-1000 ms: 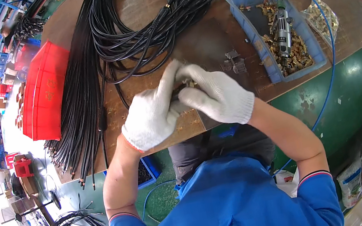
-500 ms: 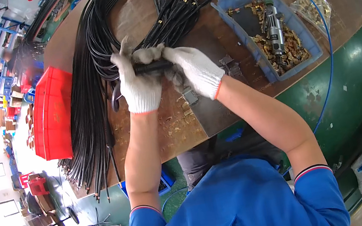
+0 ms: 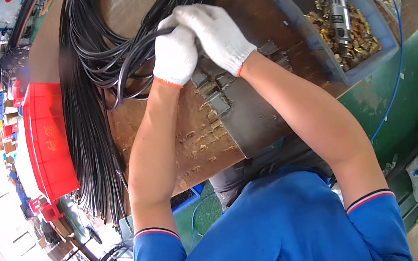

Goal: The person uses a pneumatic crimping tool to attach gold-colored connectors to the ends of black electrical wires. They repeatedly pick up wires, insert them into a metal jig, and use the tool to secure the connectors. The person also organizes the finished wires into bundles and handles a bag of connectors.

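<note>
Bright, even daylight; glare blows out the floor left of the red crate (image 3: 48,139). Fisheye bends edges; corners black.

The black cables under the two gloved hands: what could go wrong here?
Both hands, left hand and right hand, grip one black cable among many tangled loops, so pulling might drag neighbouring cables. Loose brass pieces scattered on the wooden bench could be swept off its edge.

Left hand (image 3: 174,57) and right hand (image 3: 216,36), both in white gloves, touch each other, closed on a black cable (image 3: 125,67) above the bench (image 3: 188,139). Right of the hands stands a blue tray (image 3: 312,50) of brass fittings; left, a red crate (image 3: 48,142).
</note>
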`<act>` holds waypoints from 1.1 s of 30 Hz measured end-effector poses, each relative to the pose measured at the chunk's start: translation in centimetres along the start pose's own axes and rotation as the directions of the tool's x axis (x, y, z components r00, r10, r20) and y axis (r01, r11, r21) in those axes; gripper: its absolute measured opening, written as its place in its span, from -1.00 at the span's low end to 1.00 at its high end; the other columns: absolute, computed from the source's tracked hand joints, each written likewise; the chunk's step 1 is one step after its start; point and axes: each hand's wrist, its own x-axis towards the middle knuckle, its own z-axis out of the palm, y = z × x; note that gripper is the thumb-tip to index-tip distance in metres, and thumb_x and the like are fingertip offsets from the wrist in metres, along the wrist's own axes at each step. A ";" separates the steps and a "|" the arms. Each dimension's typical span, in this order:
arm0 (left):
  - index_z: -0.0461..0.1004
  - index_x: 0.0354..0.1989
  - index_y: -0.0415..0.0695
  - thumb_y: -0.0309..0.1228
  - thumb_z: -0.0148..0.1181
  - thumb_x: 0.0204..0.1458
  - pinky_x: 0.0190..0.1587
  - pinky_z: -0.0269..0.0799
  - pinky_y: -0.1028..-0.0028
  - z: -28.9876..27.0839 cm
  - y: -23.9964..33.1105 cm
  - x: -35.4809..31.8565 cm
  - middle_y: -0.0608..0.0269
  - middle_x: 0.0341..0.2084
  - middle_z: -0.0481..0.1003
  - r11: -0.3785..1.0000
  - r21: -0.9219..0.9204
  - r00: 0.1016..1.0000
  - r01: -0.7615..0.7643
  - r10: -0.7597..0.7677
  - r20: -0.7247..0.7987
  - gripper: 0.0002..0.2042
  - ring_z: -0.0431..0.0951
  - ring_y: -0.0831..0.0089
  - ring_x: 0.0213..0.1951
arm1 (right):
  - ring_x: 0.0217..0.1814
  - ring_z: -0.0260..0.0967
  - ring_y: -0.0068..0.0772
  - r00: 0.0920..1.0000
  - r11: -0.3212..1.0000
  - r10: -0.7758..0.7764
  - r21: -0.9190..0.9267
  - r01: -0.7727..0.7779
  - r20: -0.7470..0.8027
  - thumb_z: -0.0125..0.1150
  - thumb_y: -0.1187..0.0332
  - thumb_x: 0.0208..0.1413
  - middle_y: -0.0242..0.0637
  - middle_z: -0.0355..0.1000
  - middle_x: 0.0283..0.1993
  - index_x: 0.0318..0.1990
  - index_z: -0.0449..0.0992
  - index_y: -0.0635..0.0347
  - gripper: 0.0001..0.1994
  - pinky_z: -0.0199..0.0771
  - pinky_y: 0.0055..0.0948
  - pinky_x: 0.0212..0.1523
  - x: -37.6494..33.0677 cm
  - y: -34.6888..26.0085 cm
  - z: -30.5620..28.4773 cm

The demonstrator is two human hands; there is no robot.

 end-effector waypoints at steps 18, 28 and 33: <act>0.55 -0.17 -0.17 -0.02 -0.13 0.45 -0.33 0.43 0.46 1.7 3.5 -6.4 0.30 -0.39 0.52 0.991 0.129 0.924 -0.034 0.080 -0.374 -0.54 0.47 0.56 -0.38 | 0.08 0.47 -0.38 0.942 0.957 -0.147 -0.284 0.059 -0.300 0.19 0.03 0.31 -0.16 0.57 0.01 0.06 0.57 0.31 -0.53 0.41 -0.38 0.18 -4.9 -2.6 -2.2; 0.47 -0.19 -0.05 0.31 0.02 0.22 -0.13 0.55 0.37 5.5 7.1 -14.0 0.33 -0.37 0.48 0.496 -0.862 0.974 0.107 -0.226 -0.009 -0.42 0.55 0.44 -0.23 | -0.02 0.60 -0.35 0.885 0.688 -0.356 -0.556 0.466 0.300 0.58 0.44 -0.04 -0.17 0.61 -0.04 0.04 0.58 0.21 -0.55 0.58 -0.40 0.03 -15.5 -6.3 1.0; 0.51 -0.17 -0.05 0.23 0.12 0.22 -0.24 0.58 0.42 5.7 5.2 -14.1 0.35 -0.45 0.50 0.303 -0.937 0.949 0.176 -0.304 0.080 -0.48 0.57 0.45 -0.34 | -0.29 0.60 -0.15 0.820 0.541 -0.441 -0.621 0.567 0.365 0.57 0.40 -0.07 -0.15 0.60 -0.20 -0.03 0.61 0.14 -0.60 0.59 -0.31 -0.27 -15.5 -6.7 1.4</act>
